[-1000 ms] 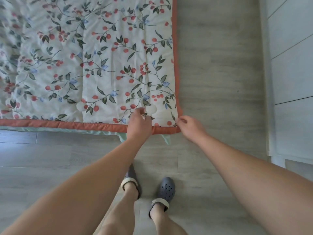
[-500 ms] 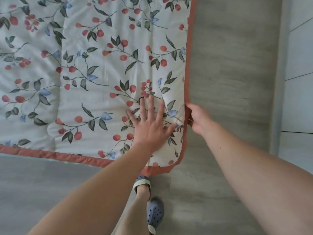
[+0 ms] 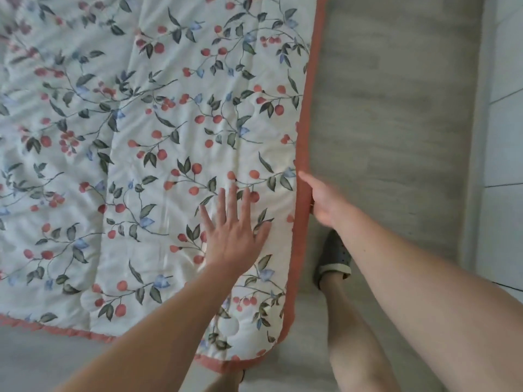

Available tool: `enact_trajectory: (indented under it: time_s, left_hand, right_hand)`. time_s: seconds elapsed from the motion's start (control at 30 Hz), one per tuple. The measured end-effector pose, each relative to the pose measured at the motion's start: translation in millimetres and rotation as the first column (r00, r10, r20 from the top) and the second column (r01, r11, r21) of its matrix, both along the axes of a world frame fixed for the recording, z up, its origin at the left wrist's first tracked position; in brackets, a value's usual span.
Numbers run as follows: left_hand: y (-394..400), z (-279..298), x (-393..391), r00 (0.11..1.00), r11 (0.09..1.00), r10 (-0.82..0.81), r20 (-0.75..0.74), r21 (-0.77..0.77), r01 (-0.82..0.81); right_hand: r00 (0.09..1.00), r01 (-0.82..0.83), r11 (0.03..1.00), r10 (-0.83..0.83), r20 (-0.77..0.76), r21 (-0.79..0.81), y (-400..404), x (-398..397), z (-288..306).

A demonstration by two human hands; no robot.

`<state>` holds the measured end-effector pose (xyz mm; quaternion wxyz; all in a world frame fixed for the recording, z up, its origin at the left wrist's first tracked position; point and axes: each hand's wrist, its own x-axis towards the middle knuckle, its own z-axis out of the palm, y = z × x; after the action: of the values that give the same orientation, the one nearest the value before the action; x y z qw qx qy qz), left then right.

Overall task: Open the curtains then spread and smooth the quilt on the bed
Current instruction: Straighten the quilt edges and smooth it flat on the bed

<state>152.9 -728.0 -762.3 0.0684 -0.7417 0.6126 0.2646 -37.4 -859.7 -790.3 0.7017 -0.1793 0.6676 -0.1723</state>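
The quilt (image 3: 135,154) is white with red berries, green leaves and a terracotta border, and it lies spread flat over the bed across the left and middle of the view. My left hand (image 3: 233,233) rests palm down on it with fingers spread, near the quilt's near right corner. My right hand (image 3: 322,199) grips the terracotta border (image 3: 307,108) on the quilt's right side, thumb on top, fingers hidden under the edge. No curtains are in view.
Grey wood-look floor (image 3: 390,123) runs along the right side of the bed. White panelled furniture (image 3: 503,137) stands at the far right. My leg and a grey clog (image 3: 334,258) stand close beside the quilt's right edge.
My left hand left the bottom border, opened and slid up flat over the quilt. My right hand moved from the corner up along the right border. The view shifted forward over the bed.
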Motion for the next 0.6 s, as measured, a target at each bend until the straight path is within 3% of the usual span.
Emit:
enact_trajectory:
  time_s: [0.17, 0.3, 0.47, 0.6]
  left_hand:
    - [-100, -35, 6, 0.982, 0.973, 0.181, -0.06, -0.134, -0.187]
    - [-118, -58, 14, 0.913, 0.913, 0.408, 0.008, -0.023, -0.408]
    - [-127, -67, 24, 0.924, 0.92, 0.368, 0.101, 0.104, -0.378]
    - [-144, -44, 17, 0.899, 0.891, 0.422, 0.113, 0.132, -0.435]
  right_hand:
    - [0.993, -0.117, 0.991, 0.116, -0.019, -0.065, -37, -27, -45]
    - [0.99, -0.141, 0.988, 0.141, 0.006, 0.07, -44, -48, -74]
    - [0.967, -0.168, 0.985, 0.155, 0.203, 0.05, -150, -27, -55]
    - [0.98, -0.132, 0.991, 0.136, 0.148, -0.038, -230, -22, -40]
